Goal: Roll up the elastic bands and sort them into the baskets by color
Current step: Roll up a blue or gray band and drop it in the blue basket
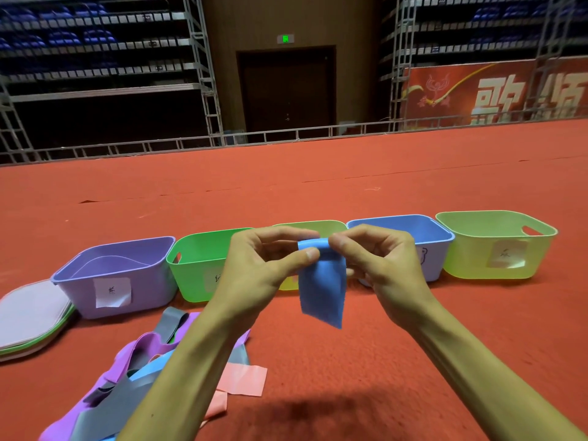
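Observation:
A blue elastic band [321, 281] hangs in the air in front of the baskets, its top edge folded over into a small roll. My left hand [264, 262] pinches the roll's left end and my right hand [381, 259] pinches its right end. On the red carpet stand a purple basket [117, 268], a green basket [197, 265], a yellow basket [318, 226] mostly hidden by my hands, a blue basket [423, 237] and a yellow-green basket [496, 246]. Loose purple, grey, light blue and pink bands [152, 370] lie in a heap under my left forearm.
A stack of flat basket lids [31, 316] lies left of the purple basket. Red carpet [381, 361] stretches all around, ending at a metal railing [286, 135] far behind. Paper labels are stuck on the baskets' fronts.

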A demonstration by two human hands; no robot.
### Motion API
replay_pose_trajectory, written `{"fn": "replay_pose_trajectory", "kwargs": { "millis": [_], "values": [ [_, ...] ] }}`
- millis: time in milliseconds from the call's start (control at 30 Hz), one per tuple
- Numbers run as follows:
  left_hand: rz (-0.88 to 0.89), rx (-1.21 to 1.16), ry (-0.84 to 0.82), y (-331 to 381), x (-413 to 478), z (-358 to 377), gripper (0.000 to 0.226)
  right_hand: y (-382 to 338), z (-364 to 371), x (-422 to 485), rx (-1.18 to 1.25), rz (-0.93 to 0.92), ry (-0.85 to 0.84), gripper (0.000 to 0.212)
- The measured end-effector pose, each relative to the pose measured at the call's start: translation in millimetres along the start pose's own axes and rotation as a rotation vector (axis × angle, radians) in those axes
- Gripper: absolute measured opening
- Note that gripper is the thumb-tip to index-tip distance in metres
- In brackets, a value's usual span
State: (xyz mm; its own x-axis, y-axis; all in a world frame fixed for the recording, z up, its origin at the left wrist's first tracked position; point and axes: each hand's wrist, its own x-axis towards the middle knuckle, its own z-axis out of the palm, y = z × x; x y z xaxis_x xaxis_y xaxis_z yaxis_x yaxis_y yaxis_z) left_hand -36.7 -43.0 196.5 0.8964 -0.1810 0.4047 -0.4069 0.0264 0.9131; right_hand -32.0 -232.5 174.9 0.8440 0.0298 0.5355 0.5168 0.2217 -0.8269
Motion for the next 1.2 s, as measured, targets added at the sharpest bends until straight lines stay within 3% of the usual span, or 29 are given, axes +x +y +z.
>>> {"fn": "replay_pose_trajectory", "kwargs": {
  "millis": [167,333,633,967,1200],
  "values": [
    [-0.071,-0.081,-0.029,-0.2,-1.9,1.5,0.034,-2.0,-0.2,-1.8,-0.03,-0.049,0.001,0.01],
    [-0.102,-0.089,-0.042,2.6,-0.5,4.3,0.031,-3.8,-2.6,-4.2,-0.044,-0.108,0.004,0.02],
    [-0.03,-0.057,0.003,0.9,-0.2,5.0,0.015,0.7,-3.3,-3.0,0.01,-0.002,-0.029,0.02],
    [-0.069,-0.142,0.002,-5.5,-0.2,3.7,0.03,-1.7,-0.6,-0.5,-0.016,-0.007,0.009,0.006],
    [-0.088,-0.159,-0.004,-4.9,1.3,7.9,0.031,-1.7,-1.2,-2.6,-0.058,-0.077,0.004,0.017]
  ]
}}
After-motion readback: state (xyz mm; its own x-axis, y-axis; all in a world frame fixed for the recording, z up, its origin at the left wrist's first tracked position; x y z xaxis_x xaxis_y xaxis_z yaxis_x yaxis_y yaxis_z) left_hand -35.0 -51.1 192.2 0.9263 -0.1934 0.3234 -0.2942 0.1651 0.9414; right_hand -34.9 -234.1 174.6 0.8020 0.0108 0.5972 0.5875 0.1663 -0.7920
